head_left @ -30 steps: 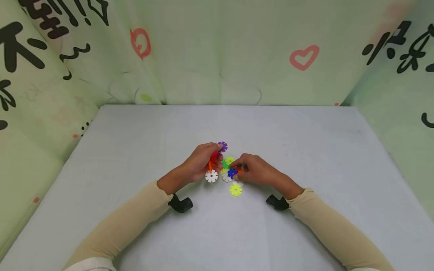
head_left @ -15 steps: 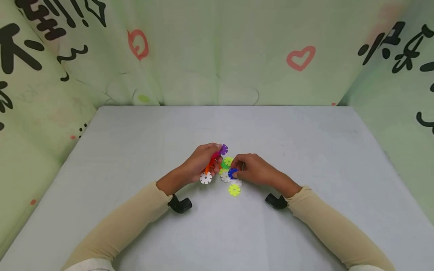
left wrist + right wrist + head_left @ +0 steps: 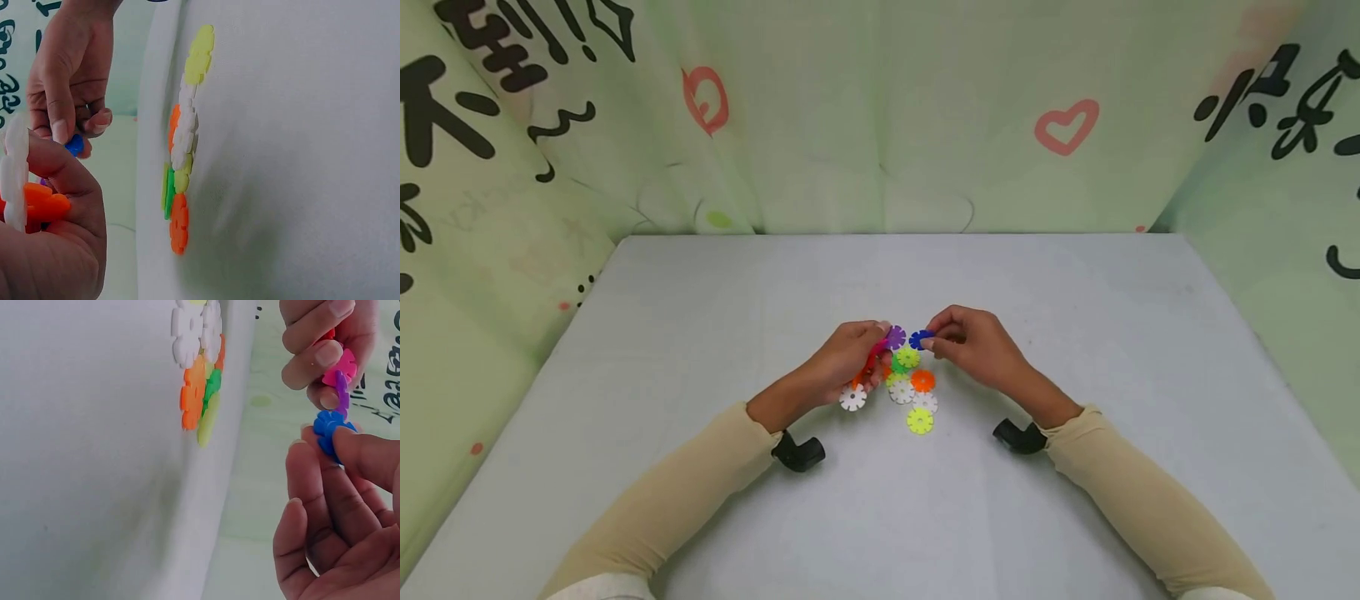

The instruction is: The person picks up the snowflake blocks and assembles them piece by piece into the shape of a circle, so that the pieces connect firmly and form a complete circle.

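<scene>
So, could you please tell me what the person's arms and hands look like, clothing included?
The left hand and right hand are ungloved. The left sleeve and right sleeve are long and plain beige, wrinkled toward the hands, with white fabric showing at the head view's bottom edge. A black, bent attachment sits at each wrist.

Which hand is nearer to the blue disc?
Right. The right hand pinches the blue disc; in the head view, the left hand is left of it, with the purple disc between.
</scene>
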Demonstrator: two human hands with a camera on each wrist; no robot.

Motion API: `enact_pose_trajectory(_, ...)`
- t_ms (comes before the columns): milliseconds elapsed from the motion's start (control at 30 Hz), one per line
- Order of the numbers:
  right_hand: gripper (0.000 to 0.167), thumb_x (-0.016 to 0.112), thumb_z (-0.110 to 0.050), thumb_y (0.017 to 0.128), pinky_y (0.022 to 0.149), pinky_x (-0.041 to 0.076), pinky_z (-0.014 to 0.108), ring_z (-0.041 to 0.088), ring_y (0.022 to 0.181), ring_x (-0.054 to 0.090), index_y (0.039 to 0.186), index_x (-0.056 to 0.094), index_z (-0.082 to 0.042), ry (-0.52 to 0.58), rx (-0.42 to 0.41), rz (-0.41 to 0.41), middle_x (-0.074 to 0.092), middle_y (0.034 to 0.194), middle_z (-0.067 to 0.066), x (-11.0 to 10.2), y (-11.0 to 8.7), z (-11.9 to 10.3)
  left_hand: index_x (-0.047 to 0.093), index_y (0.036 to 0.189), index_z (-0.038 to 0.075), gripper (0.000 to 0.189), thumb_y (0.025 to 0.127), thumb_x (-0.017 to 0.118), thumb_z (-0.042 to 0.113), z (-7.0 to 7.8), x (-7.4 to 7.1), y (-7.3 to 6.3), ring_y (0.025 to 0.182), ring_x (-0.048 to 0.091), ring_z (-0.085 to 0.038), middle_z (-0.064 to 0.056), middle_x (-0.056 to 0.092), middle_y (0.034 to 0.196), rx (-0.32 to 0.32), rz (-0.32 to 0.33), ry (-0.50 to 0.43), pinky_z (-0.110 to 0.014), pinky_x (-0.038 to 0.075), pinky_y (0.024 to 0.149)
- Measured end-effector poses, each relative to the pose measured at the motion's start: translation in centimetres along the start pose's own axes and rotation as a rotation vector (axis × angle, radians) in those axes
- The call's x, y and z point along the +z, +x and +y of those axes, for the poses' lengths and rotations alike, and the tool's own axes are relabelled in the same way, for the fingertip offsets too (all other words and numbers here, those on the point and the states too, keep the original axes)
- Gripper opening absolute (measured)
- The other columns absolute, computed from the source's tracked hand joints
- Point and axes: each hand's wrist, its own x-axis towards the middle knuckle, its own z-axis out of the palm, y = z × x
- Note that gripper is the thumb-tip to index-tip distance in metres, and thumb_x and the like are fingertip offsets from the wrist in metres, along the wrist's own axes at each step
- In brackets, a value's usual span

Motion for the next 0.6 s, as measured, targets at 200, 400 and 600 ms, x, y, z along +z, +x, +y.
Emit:
enact_pose_trajectory(200,0.015,0.071,-0.008,0.089,0.067,0.051,0.03,0.028,0.08,0.068,0.099,0.062,0.0,0.097,-0.001,0.021,0.07,0.089,0.018,-0.03,-0.21,-0.1,0.051,0.115,0.0,0.031,0.106,0.04,0.028,-0.15,0.0,0.01,0.047,0.047,-0.014,-0.011,0.052,0.078,-0.004,-0.021,-0.005,-0.019,0.045,0.045)
enact_pose_trajectory(400,0.01,0.072,-0.009,0.088,0.066,0.051,0.028,0.028,0.078,0.066,0.094,0.068,-0.002,0.076,-0.05,0.044,0.07,0.086,0.01,0.28,-0.27,-0.01,0.049,0.121,-0.001,0.033,0.107,0.039,0.028,-0.1,0.01,-0.21,0.048,0.047,-0.014,-0.008,0.052,0.076,-0.003,-0.066,-0.036,-0.019,0.045,0.046)
enact_pose_trajectory(600,0.006,0.077,-0.008,0.084,0.058,0.047,0.025,0.017,0.066,0.059,0.086,0.075,-0.002,-0.048,-0.171,0.068,0.07,0.078,0.001,0.45,-0.42,-0.02,0.049,0.117,0.001,0.03,0.106,0.04,0.028,0.08,0.01,-0.35,0.049,0.047,-0.014,-0.008,0.052,0.075,-0.015,-0.058,-0.034,-0.019,0.045,0.047)
